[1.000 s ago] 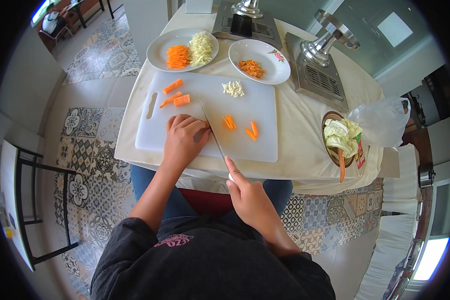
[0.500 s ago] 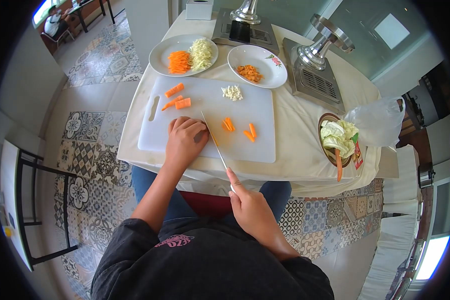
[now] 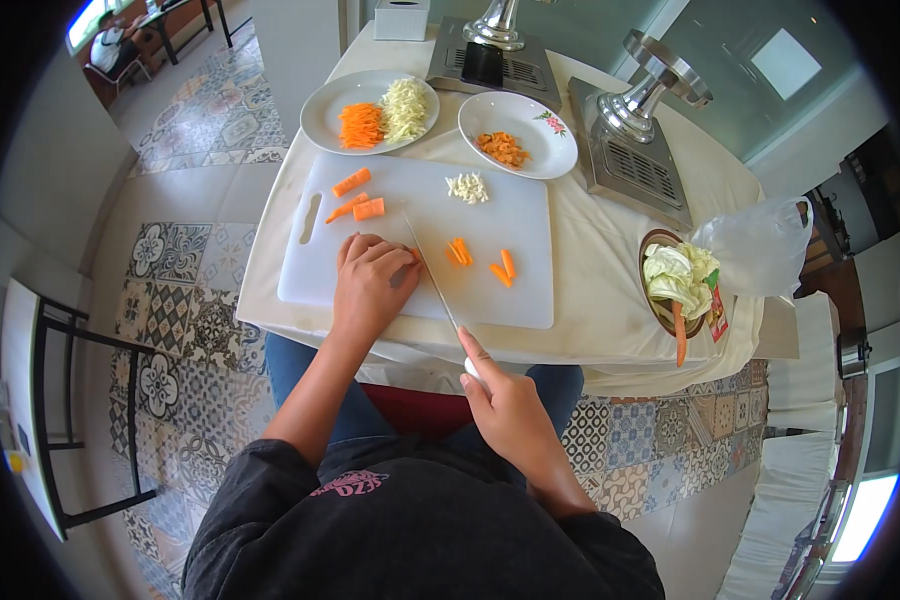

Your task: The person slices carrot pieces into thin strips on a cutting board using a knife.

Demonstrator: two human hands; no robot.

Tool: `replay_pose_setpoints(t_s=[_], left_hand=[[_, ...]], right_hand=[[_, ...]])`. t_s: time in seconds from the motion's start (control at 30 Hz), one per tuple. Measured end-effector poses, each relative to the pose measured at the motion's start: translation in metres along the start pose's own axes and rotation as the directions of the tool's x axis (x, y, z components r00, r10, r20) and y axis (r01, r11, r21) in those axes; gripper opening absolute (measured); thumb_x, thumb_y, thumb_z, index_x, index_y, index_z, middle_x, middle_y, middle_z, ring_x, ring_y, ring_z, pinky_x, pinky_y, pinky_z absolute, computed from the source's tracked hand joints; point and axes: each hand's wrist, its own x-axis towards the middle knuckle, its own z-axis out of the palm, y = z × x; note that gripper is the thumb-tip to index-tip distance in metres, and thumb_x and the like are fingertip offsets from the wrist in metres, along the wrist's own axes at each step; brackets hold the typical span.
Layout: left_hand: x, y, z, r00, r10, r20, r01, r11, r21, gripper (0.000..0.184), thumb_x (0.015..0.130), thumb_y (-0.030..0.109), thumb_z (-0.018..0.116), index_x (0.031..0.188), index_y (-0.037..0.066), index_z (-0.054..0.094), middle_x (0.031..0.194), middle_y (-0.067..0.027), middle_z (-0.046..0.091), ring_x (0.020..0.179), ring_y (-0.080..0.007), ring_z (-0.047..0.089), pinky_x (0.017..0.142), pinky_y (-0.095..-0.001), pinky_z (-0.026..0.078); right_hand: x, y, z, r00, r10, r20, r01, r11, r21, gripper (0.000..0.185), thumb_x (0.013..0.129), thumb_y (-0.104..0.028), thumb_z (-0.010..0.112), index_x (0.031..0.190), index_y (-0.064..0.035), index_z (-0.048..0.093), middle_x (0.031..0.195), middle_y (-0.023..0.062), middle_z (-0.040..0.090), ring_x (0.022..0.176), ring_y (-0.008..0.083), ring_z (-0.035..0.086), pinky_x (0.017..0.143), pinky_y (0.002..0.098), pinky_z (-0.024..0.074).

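My left hand rests on the white cutting board, its fingers curled over a piece of carrot that is mostly hidden. Along its right side lies the blade of a knife, gripped at the white handle by my right hand near the board's front edge. Cut carrot sticks sit right of the blade, with a few more sticks beyond them. Behind my left hand are larger carrot chunks. A small heap of chopped white pieces lies toward the board's back.
Behind the board stand a plate of shredded carrot and pale green shreds, and a flowered bowl with orange bits. Metal appliances occupy the back. A brown basket with cabbage and a carrot, plus a plastic bag, are at right.
The knife has slid slightly forward, its tip now farther from me, and my right hand has shifted a little to the right. My left hand stays in place over the carrot.
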Motion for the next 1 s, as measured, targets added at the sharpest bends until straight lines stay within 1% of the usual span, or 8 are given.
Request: replay_pose_setpoints(t_s=[0.07,0.13,0.33,0.43,0.53,0.63,0.73,1.0], left_hand=[[0.001,0.004,-0.003,1.000,0.014,0.000,-0.014,0.999,0.036,0.010,0.074,0.010,0.078,0.082,0.008,0.072,0.092,0.0003,0.074,0.098,-0.0222,0.062,0.103,-0.0443,0.041],[0.001,0.004,-0.003,1.000,-0.004,0.016,0.004,1.000,0.020,0.010,0.074,0.011,0.078,0.082,0.009,0.072,0.091,0.0005,0.074,0.099,-0.0222,0.062,0.105,-0.0464,0.041],[0.000,0.003,-0.001,1.000,-0.014,0.009,0.014,0.999,0.035,0.010,0.074,0.011,0.078,0.082,0.011,0.073,0.091,0.0019,0.074,0.097,-0.0203,0.063,0.107,-0.0506,0.038],[0.000,0.003,-0.001,0.999,-0.031,0.020,0.030,0.998,0.051,0.010,0.074,0.010,0.078,0.082,0.012,0.073,0.091,0.0026,0.074,0.097,-0.0187,0.065,0.108,-0.0519,0.038],[0.001,0.004,0.000,0.999,-0.046,0.000,0.046,0.998,0.043,0.008,0.075,0.011,0.077,0.080,0.012,0.072,0.089,0.0036,0.074,0.095,-0.0177,0.065,0.110,-0.0509,0.036],[0.000,0.004,0.001,0.999,-0.051,-0.009,0.052,0.998,0.037,0.007,0.075,0.012,0.077,0.079,0.012,0.072,0.089,0.0040,0.074,0.095,-0.0173,0.065,0.110,-0.0507,0.035],[0.000,0.004,0.001,0.998,-0.056,-0.008,0.056,0.998,0.034,0.007,0.075,0.012,0.077,0.080,0.012,0.072,0.089,0.0040,0.074,0.095,-0.0172,0.065,0.111,-0.0509,0.035],[0.000,0.004,0.000,0.998,-0.065,0.004,0.064,0.997,0.033,0.006,0.075,0.013,0.077,0.080,0.012,0.074,0.090,0.0041,0.074,0.096,-0.0171,0.064,0.111,-0.0510,0.034]], right_hand=[[-0.001,-0.002,-0.003,1.000,0.019,0.003,-0.019,1.000,-0.025,0.055,0.097,-0.012,0.056,0.150,-0.0101,0.041,0.071,0.0276,0.062,0.068,0.0453,0.062,0.064,0.0511,0.0465],[0.000,-0.005,-0.007,0.998,0.057,0.008,-0.057,0.997,-0.057,0.056,0.097,-0.012,0.056,0.151,-0.0103,0.041,0.071,0.0274,0.062,0.068,0.0448,0.063,0.064,0.0509,0.0467],[0.001,-0.001,0.000,0.999,-0.040,-0.008,0.040,0.999,0.010,0.057,0.097,-0.011,0.056,0.151,-0.0104,0.040,0.072,0.0272,0.063,0.068,0.0442,0.063,0.065,0.0502,0.0473],[0.002,-0.004,0.002,0.999,-0.041,-0.001,0.041,0.999,0.029,0.057,0.097,-0.012,0.056,0.151,-0.0109,0.040,0.074,0.0268,0.064,0.069,0.0441,0.064,0.065,0.0492,0.0483],[0.004,-0.011,-0.006,0.989,0.113,0.095,-0.118,0.992,0.050,0.056,0.098,-0.013,0.055,0.151,-0.0109,0.040,0.080,0.0281,0.066,0.075,0.0449,0.065,0.068,0.0480,0.0504],[0.002,-0.004,-0.002,0.996,0.070,0.062,-0.076,0.993,0.093,0.055,0.099,-0.013,0.055,0.151,-0.0114,0.040,0.087,0.0302,0.066,0.081,0.0464,0.066,0.072,0.0465,0.0521],[0.003,-0.008,-0.004,0.991,0.100,0.086,-0.106,0.991,0.077,0.054,0.099,-0.014,0.054,0.151,-0.0115,0.040,0.091,0.0315,0.066,0.085,0.0474,0.065,0.075,0.0459,0.0526],[0.003,-0.015,-0.014,0.965,0.203,0.168,-0.222,0.970,0.103,0.053,0.100,-0.013,0.053,0.151,-0.0104,0.040,0.081,0.0308,0.062,0.075,0.0471,0.063,0.070,0.0447,0.0506]])
